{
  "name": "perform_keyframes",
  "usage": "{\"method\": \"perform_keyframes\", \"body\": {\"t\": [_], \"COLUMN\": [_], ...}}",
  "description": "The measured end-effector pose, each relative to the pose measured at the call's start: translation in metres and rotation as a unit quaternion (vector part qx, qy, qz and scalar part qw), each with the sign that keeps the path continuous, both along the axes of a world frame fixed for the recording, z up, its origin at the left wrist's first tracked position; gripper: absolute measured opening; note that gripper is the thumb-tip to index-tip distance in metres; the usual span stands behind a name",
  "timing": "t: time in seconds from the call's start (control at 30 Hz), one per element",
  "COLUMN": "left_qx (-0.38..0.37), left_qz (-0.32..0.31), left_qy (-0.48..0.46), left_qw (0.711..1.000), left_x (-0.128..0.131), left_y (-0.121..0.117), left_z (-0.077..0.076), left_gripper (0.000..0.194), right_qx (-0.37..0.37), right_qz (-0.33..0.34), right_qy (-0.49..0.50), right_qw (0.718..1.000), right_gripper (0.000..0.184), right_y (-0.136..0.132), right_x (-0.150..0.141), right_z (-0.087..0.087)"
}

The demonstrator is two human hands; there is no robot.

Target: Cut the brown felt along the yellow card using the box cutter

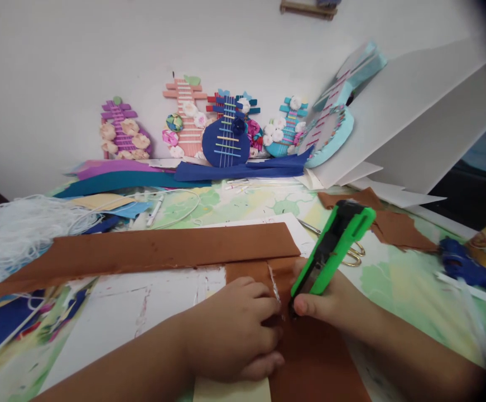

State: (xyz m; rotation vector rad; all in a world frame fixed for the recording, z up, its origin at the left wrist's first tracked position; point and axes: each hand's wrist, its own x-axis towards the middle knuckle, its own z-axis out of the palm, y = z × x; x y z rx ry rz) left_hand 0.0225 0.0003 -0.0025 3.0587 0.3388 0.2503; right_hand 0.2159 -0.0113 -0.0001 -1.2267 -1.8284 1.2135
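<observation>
My right hand [330, 301] is closed around a green and black utility knife [330, 251], tilted with its lower end at a brown sheet [309, 357]. That lower end is dark, so I cannot make out the blade. My left hand [238, 329] lies to its left, fingers curled down onto the brown sheet and a pale card strip [234, 391]; its fingertips are partly hidden. A whitish glue streak [274, 282] runs down the sheet between both hands. Beyond them, a long brown strip [176, 245] lies crosswise over white board [117, 301].
Gold-handled scissors [354, 257] lie behind the knife. Brown scraps [402, 229] and a blue glue gun [468, 265] are at right. Tangled white cord [12, 234] heaps at left. Decorated lute-shaped crafts [226, 139] stand along the wall, with large white boards [414, 106] leaning right.
</observation>
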Motion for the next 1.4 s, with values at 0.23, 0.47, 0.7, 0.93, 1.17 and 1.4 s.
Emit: {"method": "perform_keyframes", "body": {"t": [0.23,0.47,0.7,0.93,1.17,1.4], "left_qx": [-0.001,0.011,0.003,-0.007,-0.014,-0.018], "left_qz": [0.001,-0.004,-0.005,-0.011,-0.012,-0.007], "left_qy": [0.005,0.012,0.008,0.002,0.005,0.003], "left_qw": [1.000,1.000,1.000,1.000,1.000,1.000], "left_x": [-0.001,-0.001,-0.002,-0.002,-0.002,-0.002], "left_y": [0.001,0.002,0.002,0.002,0.002,0.002], "left_z": [-0.002,-0.001,-0.001,-0.001,0.001,0.002], "left_gripper": [0.019,0.019,0.018,0.015,0.014,0.013], "right_qx": [-0.004,-0.009,-0.003,0.014,-0.008,-0.017], "right_qz": [-0.013,-0.026,-0.029,-0.008,-0.040,-0.049], "right_qy": [-0.025,-0.042,-0.093,-0.088,-0.012,-0.024], "right_qw": [1.000,0.999,0.995,0.996,0.999,0.998], "right_gripper": [0.047,0.043,0.035,0.036,0.047,0.046], "right_y": [-0.001,0.000,-0.001,-0.007,-0.001,-0.005], "right_x": [-0.006,-0.009,-0.012,-0.013,-0.009,-0.011], "right_z": [-0.008,-0.009,-0.010,-0.013,-0.013,-0.013]}}
